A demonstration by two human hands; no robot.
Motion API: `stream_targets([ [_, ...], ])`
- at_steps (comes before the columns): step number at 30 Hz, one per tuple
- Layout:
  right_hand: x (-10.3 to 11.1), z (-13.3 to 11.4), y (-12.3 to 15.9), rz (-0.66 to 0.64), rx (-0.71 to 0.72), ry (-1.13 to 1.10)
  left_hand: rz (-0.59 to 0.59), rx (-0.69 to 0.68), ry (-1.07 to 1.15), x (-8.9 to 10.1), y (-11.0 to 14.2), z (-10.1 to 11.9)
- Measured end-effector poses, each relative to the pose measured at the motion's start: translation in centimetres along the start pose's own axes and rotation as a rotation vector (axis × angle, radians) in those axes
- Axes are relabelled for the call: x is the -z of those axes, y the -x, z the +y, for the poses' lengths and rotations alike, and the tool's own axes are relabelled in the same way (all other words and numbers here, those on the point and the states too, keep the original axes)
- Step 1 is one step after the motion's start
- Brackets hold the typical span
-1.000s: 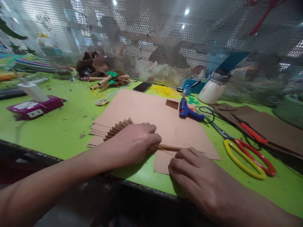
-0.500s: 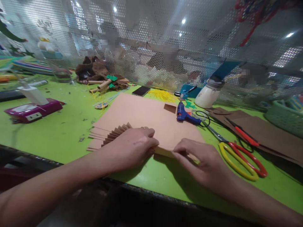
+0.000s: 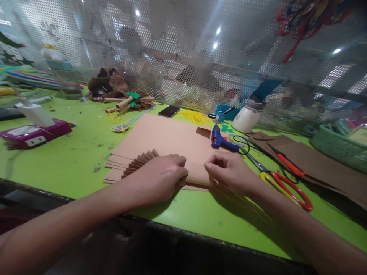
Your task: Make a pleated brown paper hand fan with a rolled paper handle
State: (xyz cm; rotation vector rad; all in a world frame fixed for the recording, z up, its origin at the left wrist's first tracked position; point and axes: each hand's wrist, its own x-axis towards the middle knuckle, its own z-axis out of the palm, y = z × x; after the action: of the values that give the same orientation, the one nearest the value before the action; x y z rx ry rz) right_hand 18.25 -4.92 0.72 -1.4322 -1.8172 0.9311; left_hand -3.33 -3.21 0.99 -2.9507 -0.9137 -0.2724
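Note:
Wide sheets of light brown paper (image 3: 169, 135) lie stacked in front of me. My left hand (image 3: 163, 175) is closed, with thumb and fingertips gripping brown paper near the stack's front edge. Under that wrist, a pleated fan of brown paper (image 3: 140, 162) sticks out to the left. To the right, my right hand (image 3: 229, 172) pinches the edge of a small brown paper piece (image 3: 197, 175) that spans the gap between the hands and curves at its near side. Thin yellow strands (image 3: 249, 204) trail below my right hand. Both palms hide part of the paper.
On the green table (image 3: 83, 130), a blue glue gun (image 3: 220, 139) and scissors (image 3: 286, 187) lie to the right, before more brown sheets (image 3: 309, 160) and a green basket (image 3: 329, 147). At left sits a purple power strip (image 3: 37, 133). A phone (image 3: 169, 111) lies behind the stack.
My right hand has moved up and away from the table's front edge, and the small paper piece now lies flatter over the stack. The left hand keeps its grip; the view has shifted slightly.

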Motion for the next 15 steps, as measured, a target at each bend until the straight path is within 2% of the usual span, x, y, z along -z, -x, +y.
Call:
stream_targets([
  [6,-0.6,1.3,-0.7,0.006,0.033,0.105,-0.023,0.003,0.028,0.0,-0.1,0.0],
  [15,-1.6,1.2,-0.7,0.124,0.165,0.320,0.001,0.026,0.093,0.4,0.3,0.3],
])
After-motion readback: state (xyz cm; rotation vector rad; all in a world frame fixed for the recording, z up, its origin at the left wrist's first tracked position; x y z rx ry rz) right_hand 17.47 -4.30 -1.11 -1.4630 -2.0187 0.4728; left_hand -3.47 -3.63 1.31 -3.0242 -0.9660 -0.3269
